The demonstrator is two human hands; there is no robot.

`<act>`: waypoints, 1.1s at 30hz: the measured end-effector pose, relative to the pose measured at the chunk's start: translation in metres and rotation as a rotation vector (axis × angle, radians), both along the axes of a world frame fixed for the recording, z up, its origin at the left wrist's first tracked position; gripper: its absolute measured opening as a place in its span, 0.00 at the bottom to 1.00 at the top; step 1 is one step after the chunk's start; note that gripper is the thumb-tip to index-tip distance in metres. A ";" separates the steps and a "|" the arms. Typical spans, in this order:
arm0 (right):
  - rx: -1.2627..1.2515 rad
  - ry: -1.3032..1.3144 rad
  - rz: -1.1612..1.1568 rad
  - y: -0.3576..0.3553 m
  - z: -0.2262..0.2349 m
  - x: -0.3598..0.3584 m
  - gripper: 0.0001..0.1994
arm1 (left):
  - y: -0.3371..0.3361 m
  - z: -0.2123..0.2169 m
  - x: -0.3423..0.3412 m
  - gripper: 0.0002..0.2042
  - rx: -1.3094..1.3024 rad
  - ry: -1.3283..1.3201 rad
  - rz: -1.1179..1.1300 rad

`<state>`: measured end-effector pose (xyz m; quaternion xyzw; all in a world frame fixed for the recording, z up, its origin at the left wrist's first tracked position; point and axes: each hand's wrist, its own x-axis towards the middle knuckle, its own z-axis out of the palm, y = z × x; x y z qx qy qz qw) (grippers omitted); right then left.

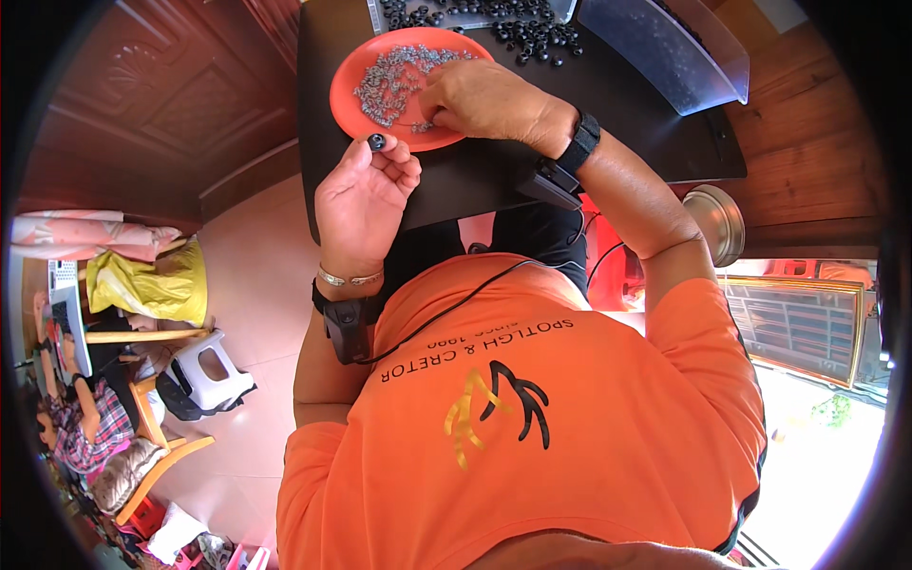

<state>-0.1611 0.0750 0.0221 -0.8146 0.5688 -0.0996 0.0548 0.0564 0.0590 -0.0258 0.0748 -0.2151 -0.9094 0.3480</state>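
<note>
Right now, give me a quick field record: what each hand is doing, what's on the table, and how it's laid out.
left hand: holds a small black ring at its fingertips, beside the plate's near rim
right hand: fingers down in the small metal parts on the plate
orange plate: on the black table, near its left edge
black rings pile: beyond the plate, on a clear tray
clear plastic sheet: far right of table

Fingertips of right hand [484, 100] hidden among small grey metal parts [394, 81] on round orange plastic plate [353, 104]; individual shapes too small to tell. Pile of black rubber rings [518, 28] cut off by top edge.
</note>
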 end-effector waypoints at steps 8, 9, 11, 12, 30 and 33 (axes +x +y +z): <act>0.198 -1.068 0.144 0.015 0.003 -0.005 0.06 | 0.007 0.007 -0.008 0.10 -0.015 -0.025 -0.029; 0.194 -1.069 0.144 0.018 0.003 -0.005 0.06 | 0.009 0.008 -0.009 0.10 -0.029 -0.024 -0.029; 0.300 -1.292 0.130 0.028 0.003 0.000 0.07 | 0.011 0.011 -0.012 0.10 -0.047 -0.026 -0.033; 0.294 -1.294 0.130 0.031 0.003 0.001 0.07 | 0.013 0.013 -0.013 0.10 -0.052 -0.033 -0.030; 0.297 -1.453 0.099 0.051 0.002 0.002 0.06 | 0.021 0.021 -0.021 0.11 -0.137 -0.046 -0.102; 0.225 -1.356 0.107 0.055 0.004 0.008 0.06 | 0.020 0.020 -0.023 0.11 -0.134 -0.032 -0.104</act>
